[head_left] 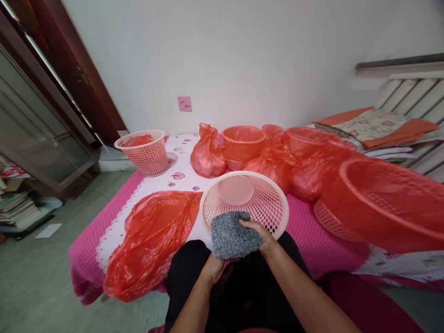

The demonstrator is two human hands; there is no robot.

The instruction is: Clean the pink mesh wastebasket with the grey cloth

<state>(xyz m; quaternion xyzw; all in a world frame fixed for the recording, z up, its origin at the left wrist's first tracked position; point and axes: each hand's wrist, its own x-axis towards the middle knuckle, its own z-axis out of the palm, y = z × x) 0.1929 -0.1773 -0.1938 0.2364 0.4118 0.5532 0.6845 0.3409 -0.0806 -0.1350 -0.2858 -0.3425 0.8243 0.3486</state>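
Both hands hold a folded, speckled grey cloth [233, 233] with a thick, fuzzy look, just above my lap. My left hand [215, 268] supports it from below at its near edge, its fingers mostly hidden underneath. At the cloth's right side, my right hand [261, 235] grips it, fingers lying over its top. Directly behind the cloth, a pale pink plastic basket [282, 203] lies tipped with its mouth toward me, resting against my legs. The cloth overlaps the lower part of the basket's opening.
A crumpled red plastic bag [156, 240] lies left on the bed [93, 245]. Another pink basket [149, 155] stands at the back left. Red-bagged baskets and a knotted red bag [208, 155] line the back; a large bag-lined basket [385, 203] is at right.
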